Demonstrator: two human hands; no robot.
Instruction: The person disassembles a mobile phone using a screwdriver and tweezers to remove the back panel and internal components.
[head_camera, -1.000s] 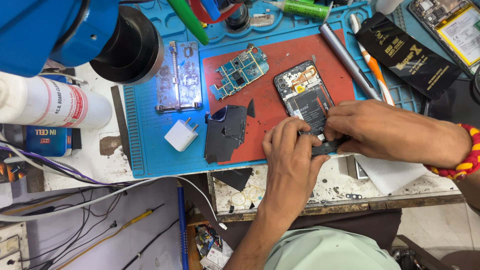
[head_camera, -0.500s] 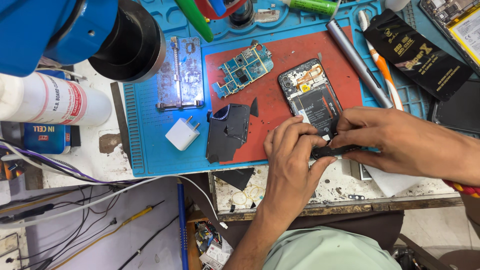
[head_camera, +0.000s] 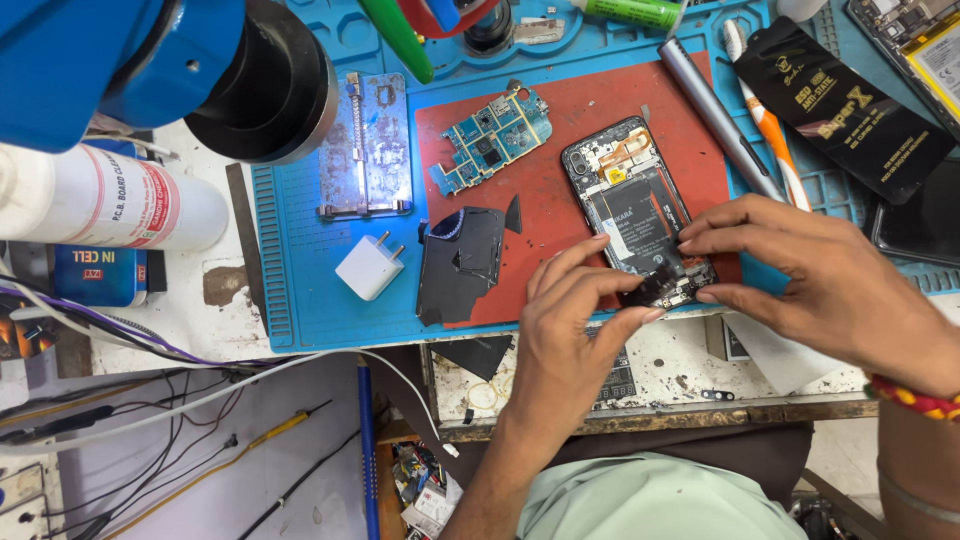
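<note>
Blue mat (head_camera: 310, 300) covers your bench, and a red pad (head_camera: 560, 130) lies on it to cushion the opened phone (head_camera: 632, 205) near the mat's front edge. Your left hand (head_camera: 570, 330) pinches the phone's lower end to steady it; your right hand (head_camera: 830, 285) grips that end too, fingertips (head_camera: 690, 243) pressing.

head view: worn on the head, looking straight down, close over the bench
frame centre: blue mat (head_camera: 300, 300)
upper left: blue microscope (head_camera: 120, 60) crowds in
shared views: only one
</note>
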